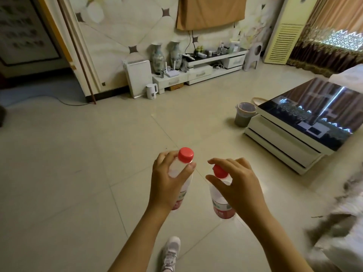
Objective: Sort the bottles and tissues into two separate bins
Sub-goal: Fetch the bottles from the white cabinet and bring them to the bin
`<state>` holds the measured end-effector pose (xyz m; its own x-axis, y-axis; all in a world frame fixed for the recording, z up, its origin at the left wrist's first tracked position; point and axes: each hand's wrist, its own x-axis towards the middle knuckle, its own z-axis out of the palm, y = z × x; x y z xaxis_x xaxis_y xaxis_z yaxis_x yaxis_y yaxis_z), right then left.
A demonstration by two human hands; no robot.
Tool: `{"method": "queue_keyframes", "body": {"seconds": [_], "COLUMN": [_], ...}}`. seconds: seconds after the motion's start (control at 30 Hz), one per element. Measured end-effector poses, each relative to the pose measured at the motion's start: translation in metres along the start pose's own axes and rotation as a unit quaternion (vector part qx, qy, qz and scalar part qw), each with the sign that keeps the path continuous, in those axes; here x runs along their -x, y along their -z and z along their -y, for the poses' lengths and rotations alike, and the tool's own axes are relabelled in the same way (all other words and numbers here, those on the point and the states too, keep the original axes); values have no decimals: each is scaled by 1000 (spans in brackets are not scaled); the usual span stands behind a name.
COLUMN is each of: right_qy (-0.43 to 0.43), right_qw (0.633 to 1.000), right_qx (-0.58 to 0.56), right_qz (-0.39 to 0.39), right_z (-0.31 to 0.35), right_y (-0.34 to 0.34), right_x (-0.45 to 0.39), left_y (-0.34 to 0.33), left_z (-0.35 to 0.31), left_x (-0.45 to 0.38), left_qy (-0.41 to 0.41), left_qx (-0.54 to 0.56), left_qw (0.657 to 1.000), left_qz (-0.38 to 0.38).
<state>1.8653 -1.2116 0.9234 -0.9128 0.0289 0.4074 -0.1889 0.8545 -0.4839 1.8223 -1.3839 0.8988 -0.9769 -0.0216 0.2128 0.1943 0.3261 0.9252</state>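
Note:
I hold two clear plastic bottles with red caps and red-green labels above the tiled floor. My left hand [169,183] grips the left bottle [181,167] by its neck, thumb and fingers curled just under the cap. My right hand [238,185] pinches the right bottle [222,203] near its cap, and the body hangs below my palm. Both bottles stand roughly upright, a short gap apart. No tissues are in view.
A grey bin [244,114] with a liner stands on the floor beside a low glossy-topped coffee table [279,138] at the right. A TV cabinet [198,73], vases and a white kettle [151,91] line the far wall. My shoe [171,252] shows below.

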Motion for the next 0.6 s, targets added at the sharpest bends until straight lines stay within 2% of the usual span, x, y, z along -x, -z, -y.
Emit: {"method": "queue_keyframes", "body": {"seconds": [0.2,0.6], "right_qy": [-37,-77], "right_qw": [999,996], "right_qx": [6,36], "right_qz": [19,5], "right_z": [-39,-136], "right_y": [-45,-96], "right_x": [-117,-322], "left_y": [-19,-94], "left_z": [30,53], "left_x": [-133,-359], "left_qy": [-20,-57], "left_qx": [-15,-52], "left_qw": [1000,994], "left_qz": [-1,77]}}
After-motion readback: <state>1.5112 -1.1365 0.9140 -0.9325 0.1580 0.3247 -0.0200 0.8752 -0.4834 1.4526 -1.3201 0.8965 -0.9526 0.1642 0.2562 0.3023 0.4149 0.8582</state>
